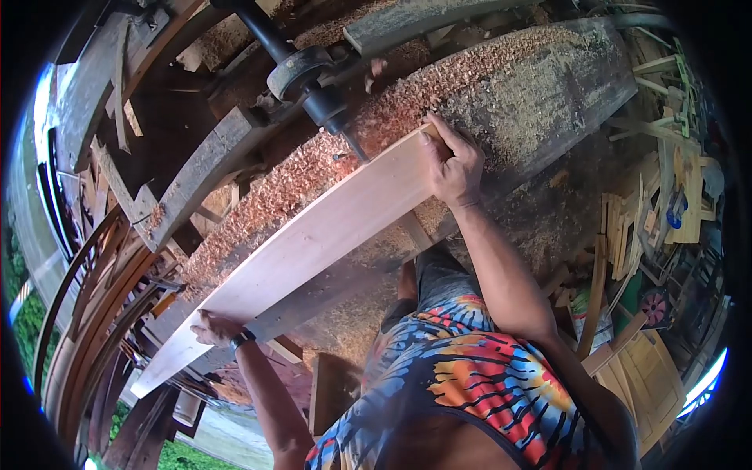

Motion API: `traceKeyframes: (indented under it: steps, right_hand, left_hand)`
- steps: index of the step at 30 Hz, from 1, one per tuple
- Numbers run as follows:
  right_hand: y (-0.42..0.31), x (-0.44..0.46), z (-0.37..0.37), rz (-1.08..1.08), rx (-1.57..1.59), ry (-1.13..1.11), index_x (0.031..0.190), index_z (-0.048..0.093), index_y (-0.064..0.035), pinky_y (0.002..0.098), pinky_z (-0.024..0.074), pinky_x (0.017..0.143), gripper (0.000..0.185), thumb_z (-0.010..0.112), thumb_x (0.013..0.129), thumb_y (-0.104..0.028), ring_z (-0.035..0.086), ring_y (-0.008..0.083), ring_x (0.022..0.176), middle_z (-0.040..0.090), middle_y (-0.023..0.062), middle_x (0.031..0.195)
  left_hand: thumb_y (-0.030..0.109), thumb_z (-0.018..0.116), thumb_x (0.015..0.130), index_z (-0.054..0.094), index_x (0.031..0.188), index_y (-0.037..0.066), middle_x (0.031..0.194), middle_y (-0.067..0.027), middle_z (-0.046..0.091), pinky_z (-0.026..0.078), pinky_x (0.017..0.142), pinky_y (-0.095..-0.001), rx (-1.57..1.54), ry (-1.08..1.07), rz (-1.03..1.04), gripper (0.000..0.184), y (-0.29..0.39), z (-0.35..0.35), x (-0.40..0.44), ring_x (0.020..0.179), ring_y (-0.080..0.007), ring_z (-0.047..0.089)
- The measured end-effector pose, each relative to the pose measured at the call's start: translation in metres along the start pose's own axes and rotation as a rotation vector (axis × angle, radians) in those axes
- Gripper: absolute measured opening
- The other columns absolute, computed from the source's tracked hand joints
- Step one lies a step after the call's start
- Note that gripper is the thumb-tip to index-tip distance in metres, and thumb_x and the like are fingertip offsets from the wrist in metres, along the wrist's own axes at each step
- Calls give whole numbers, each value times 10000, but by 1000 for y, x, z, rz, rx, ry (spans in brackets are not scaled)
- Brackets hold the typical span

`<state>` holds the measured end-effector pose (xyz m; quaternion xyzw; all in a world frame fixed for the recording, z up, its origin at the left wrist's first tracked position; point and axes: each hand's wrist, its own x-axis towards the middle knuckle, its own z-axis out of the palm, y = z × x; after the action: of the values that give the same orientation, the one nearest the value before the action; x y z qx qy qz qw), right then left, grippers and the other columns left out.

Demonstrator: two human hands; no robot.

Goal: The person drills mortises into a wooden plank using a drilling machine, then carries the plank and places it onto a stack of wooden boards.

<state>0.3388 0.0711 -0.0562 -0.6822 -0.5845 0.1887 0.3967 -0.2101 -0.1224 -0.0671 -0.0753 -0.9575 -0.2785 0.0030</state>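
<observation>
A long pale board (305, 247) lies slantwise across the workbench, its far edge against the drill bit (356, 147) of a dark machine spindle (323, 102). My right hand (456, 163) grips the board's right end, with fingers over the end and far edge. Toward the lower left, my left hand (217, 327), with a dark band at the wrist, holds the board's near edge. Part of each hand's fingers is hidden by the board. Reddish shavings (290, 196) lie along the board's far side.
The thick wooden bench (548, 86) bears sawdust and shavings. Curved wood strips (86, 329) are stacked at the left. Scrap wood (627, 219) and a panelled wooden piece (646, 384) stand at the right. A heavy curved beam (200, 168) lies left of the spindle.
</observation>
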Motion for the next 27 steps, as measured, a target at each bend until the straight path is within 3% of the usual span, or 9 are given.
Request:
traceKeyframes:
  steps: [7,13,16,19,21,22,24,26,27]
  right_hand:
    - [2,8,6,38,-39,-30,1295,791,-125,438,526,950,366,805,952,-252,723,299,992,802,92,1024]
    - [-5,24,8,-83,-13,-26,1311,774,-72,439,586,843,329,744,1000,-176,737,315,917,786,150,1016]
    - [3,20,13,-2,49,-21,1310,783,-129,439,526,951,348,758,981,-241,726,302,1006,805,99,1048]
    - [12,19,19,-37,63,16,1300,779,-130,444,511,978,342,749,990,-272,724,308,1026,804,99,1080]
    - [12,17,19,-17,50,9,1283,780,-135,444,502,991,329,748,993,-286,723,307,1040,803,98,1097]
    - [11,18,19,-10,43,11,1274,781,-137,444,498,997,322,748,994,-293,723,306,1047,802,98,1106]
    - [13,19,19,-27,62,1,1258,774,-102,449,537,972,310,742,1007,-279,740,328,1057,798,133,1127]
    - [11,22,14,-37,58,-64,1284,753,-43,433,594,948,330,727,1030,-251,763,347,1087,791,184,1187]
    - [14,22,14,-54,64,-60,1292,750,-47,439,594,946,337,716,1038,-266,762,351,1086,789,188,1188]
  left_hand:
    - [569,590,1033,375,1660,-14,1684,-405,272,280,1270,-561,180,-40,-40,883,21,0,-6,1559,-511,333]
    - [577,564,1052,383,1650,-20,1659,-413,317,299,1273,-543,169,7,-59,865,28,8,-4,1535,-513,362]
    - [537,509,1088,414,1619,-44,1637,-384,382,340,1245,-571,478,-96,152,793,10,4,10,1516,-527,379]
    - [532,396,1119,446,1597,-17,1673,-315,384,380,1214,-611,674,-179,142,729,14,4,15,1541,-527,340]
    - [578,400,1094,408,1635,35,1717,-312,303,313,1246,-657,823,-278,182,767,56,-9,-20,1583,-518,277]
    - [564,452,1079,363,1661,45,1755,-273,246,224,1272,-686,481,-124,48,785,46,-2,-22,1602,-506,251]
    - [486,496,1093,373,1666,67,1748,-233,306,186,1296,-648,557,-100,218,721,80,-4,-59,1622,-461,239]
    - [429,535,1098,493,1605,62,1639,-231,495,250,1284,-567,384,-78,776,627,95,4,-94,1571,-392,376]
    - [409,558,1091,592,1502,63,1519,-224,594,289,1257,-530,236,-292,751,538,106,10,-107,1480,-374,470]
